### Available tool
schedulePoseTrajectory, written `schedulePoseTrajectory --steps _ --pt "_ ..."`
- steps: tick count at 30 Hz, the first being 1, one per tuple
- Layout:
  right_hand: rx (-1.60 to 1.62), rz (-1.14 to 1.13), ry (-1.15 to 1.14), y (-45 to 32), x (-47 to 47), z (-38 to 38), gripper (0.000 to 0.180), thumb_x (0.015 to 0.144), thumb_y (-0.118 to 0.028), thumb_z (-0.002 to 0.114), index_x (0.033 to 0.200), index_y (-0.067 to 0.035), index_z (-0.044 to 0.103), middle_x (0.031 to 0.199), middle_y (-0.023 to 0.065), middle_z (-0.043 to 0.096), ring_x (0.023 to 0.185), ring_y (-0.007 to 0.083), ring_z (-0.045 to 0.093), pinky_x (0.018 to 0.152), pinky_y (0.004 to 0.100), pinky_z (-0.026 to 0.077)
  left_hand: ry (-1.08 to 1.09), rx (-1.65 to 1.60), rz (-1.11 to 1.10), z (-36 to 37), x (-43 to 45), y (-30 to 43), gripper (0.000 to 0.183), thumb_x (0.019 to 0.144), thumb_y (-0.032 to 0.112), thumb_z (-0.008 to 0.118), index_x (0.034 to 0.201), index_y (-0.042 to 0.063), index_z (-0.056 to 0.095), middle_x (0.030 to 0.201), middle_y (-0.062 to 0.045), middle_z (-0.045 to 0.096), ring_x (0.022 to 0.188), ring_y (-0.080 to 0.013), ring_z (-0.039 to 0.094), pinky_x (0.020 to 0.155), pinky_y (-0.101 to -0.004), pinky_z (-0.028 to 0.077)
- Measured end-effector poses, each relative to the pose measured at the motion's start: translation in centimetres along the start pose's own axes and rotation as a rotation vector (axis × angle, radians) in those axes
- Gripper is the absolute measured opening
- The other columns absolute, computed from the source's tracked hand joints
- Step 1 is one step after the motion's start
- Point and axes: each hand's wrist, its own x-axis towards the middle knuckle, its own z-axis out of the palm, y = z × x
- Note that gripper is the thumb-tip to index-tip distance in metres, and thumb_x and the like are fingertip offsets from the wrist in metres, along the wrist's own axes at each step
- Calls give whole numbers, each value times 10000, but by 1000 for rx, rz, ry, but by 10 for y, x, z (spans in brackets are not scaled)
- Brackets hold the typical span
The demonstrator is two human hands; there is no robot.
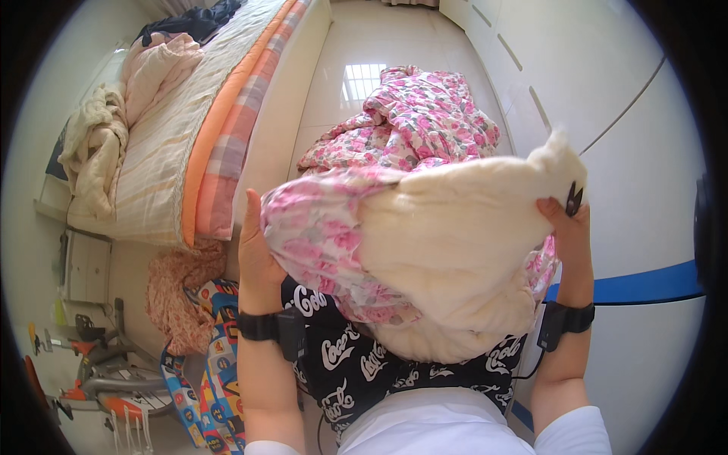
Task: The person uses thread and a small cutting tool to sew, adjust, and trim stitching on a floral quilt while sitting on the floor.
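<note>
A bundle of cream-coloured batting, partly wrapped in a pink floral quilt cover, is held up over my lap. My left hand supports its left side, thumb up and fingers hidden behind the cloth. At the right end, my right hand grips the batting and also holds small black scissors, blade tips pointing up. Beyond the bundle, the rest of the floral quilt lies heaped on the floor. Whether the cover and this heap are one piece is hidden.
A bed with layered bedding and crumpled covers stands at left. White cabinets line the right. Below the bed's near end are a reddish patterned cloth, a colourful printed cloth and grey-orange equipment.
</note>
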Motion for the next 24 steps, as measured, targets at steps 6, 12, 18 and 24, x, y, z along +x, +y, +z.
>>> schedulePoseTrajectory --steps 6,12,18,24 --pt "-28 54 127 -19 44 29 381 810 -202 740 1073 41 614 921 53 652 788 112 601 688 240 490 -174 1226 -176 3 14 -29 314 902 262 641 1106 24 614 971 2 630 845 -65 567 692 -247 479" --pt "-754 -256 231 -24 28 61 626 836 -500 663 1188 -1 521 919 59 570 770 105 543 688 240 455 81 674 -14 -2 24 -55 194 916 244 629 972 61 660 878 51 621 713 -29 539 613 -207 439" --pt "668 758 -608 -13 -38 156 378 1019 -338 360 1083 -11 538 750 -36 441 569 36 352 464 179 293 101 207 -83 11 19 -51 312 940 272 581 1101 5 595 1034 -58 650 867 -145 649 736 -293 538" --pt "808 1027 -496 27 -40 181 377 1014 -355 375 1063 -4 503 733 -27 422 544 44 333 438 178 293 41 76 -138 12 17 -52 333 954 300 544 1112 10 586 1021 -78 657 874 -177 655 770 -327 546"
